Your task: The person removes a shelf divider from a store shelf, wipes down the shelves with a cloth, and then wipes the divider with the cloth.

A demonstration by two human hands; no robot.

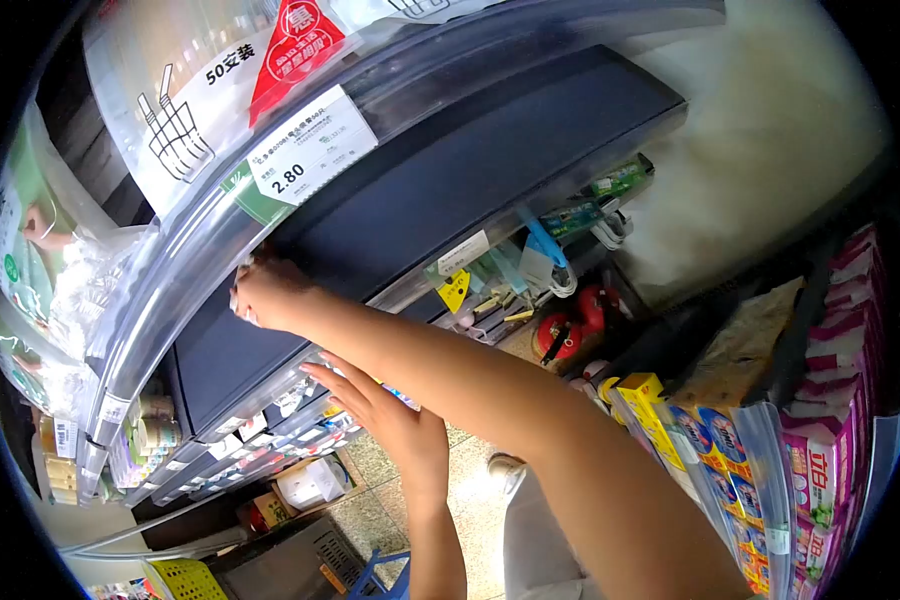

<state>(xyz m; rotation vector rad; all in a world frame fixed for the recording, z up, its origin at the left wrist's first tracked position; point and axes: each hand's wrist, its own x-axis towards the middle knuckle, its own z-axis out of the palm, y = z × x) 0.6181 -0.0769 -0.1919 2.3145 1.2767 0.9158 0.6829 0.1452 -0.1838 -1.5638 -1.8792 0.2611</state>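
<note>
My right hand (270,291) is over a dark shelf board (470,165), just below the clear edge strip of the shelf above. Its fingers are curled closed, with a small pale bit showing at the fingertips; what they hold, if anything, I cannot make out. Lower down, my left hand (390,415) has its fingers stretched out beside the front edge of the dark board, partly behind my right forearm. A price tag (310,145) reading 2.80 sits in the upper strip, above my right hand.
Bagged goods (185,100) fill the upper shelf. Small packets (620,180) and red round items (558,336) hang or stand at the lower shelf's far end. Yellow-and-blue boxes (710,440) and purple packs (820,450) line the right. A yellow-green basket (188,578) is at bottom left.
</note>
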